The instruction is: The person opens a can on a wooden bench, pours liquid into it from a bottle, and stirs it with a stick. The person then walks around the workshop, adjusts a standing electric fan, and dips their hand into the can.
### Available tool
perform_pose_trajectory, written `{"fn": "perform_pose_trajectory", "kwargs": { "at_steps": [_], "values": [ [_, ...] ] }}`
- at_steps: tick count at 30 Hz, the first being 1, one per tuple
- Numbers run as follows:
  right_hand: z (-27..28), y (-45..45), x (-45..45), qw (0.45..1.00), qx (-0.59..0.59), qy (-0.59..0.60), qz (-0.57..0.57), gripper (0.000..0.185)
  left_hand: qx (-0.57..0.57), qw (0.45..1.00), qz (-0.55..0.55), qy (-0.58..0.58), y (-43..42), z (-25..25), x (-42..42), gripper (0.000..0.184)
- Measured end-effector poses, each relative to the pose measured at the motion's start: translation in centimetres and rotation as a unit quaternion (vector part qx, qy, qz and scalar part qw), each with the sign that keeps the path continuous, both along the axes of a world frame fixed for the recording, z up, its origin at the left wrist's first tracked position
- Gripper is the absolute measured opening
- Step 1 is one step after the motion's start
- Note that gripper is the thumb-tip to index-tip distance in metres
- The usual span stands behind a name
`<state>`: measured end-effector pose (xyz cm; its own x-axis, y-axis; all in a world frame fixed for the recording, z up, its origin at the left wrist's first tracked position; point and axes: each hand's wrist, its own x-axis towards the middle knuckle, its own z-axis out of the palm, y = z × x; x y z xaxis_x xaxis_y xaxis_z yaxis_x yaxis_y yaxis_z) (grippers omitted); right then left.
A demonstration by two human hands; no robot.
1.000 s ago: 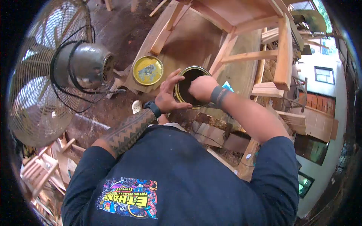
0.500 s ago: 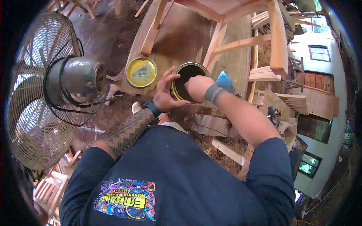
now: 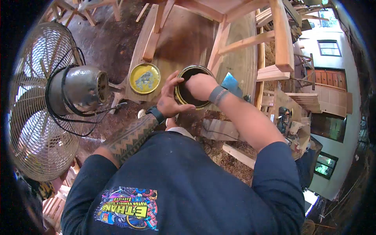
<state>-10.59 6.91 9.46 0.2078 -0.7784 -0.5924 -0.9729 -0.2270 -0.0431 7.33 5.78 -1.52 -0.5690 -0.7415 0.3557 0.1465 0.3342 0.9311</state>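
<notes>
An open round tin (image 3: 184, 97) with a yellowish rim and dark inside is tilted towards me over the table's near edge. My left hand (image 3: 171, 96) is wrapped round its left side, thumb low and fingers up along the rim. Down in the mouth of the tin is my right hand (image 3: 199, 86), its fingers curled; whatever they hold is hidden. Left of the tin lies a round yellow lid (image 3: 145, 79) with a grey patch, flat on the wooden tabletop (image 3: 172, 55). A shiny blue piece (image 3: 231, 83) lies just right of my right wrist.
A wooden chair frame (image 3: 223, 43) stands on the table beyond the tin. To the left is a large caged fan (image 3: 43, 102) with a looped black cable. Wood pieces (image 3: 239, 156) and shavings litter the floor at right, near stacked boards (image 3: 272, 73).
My right hand has shifted slightly left within the tin. The whole view has turned a little, while my left hand keeps its grip.
</notes>
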Motion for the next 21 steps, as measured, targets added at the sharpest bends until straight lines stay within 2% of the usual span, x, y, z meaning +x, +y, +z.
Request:
{"fn": "perform_pose_trajectory", "kwargs": {
  "at_steps": [2, 6, 9, 12, 15, 18, 21],
  "values": [
    [1.2, 1.0, 0.0, 0.998, 0.053, -0.005, 0.024, 0.021, -0.012, 1.0, 0.0, -0.003, -0.1, 0.3, 0.1, 0.108],
    [4.6, 0.7, 0.1, 0.998, 0.059, 0.001, 0.0, 0.018, -0.03, 0.999, -0.02, -0.028, -0.6, 0.2, 0.3, 0.108],
    [6.2, -0.3, 0.9, 0.996, 0.018, 0.083, 0.005, 0.019, -0.016, 0.999, -0.027, -0.016, -0.6, 0.3, 0.3, 0.109],
    [1.7, 0.0, 0.1, 0.994, -0.088, 0.041, -0.048, 0.024, -0.007, 0.999, -0.035, -0.023, -0.5, 0.6, 0.2, 0.11],
    [1.0, 0.2, 1.2, 0.998, 0.011, 0.047, -0.045, 0.025, -0.013, 0.999, -0.042, -0.028, -0.7, 0.5, 0.3, 0.11],
    [2.3, 1.2, 1.8, 0.998, 0.044, 0.025, -0.048, 0.025, 0.004, 0.998, -0.056, -0.031, -0.6, 0.1, 0.6, 0.111],
    [2.6, 1.7, 0.9, 0.997, 0.071, 0.007, 0.0, 0.021, -0.01, 0.998, -0.065, -0.014, -1.0, 0.1, 0.1, 0.11]
  ]
}}
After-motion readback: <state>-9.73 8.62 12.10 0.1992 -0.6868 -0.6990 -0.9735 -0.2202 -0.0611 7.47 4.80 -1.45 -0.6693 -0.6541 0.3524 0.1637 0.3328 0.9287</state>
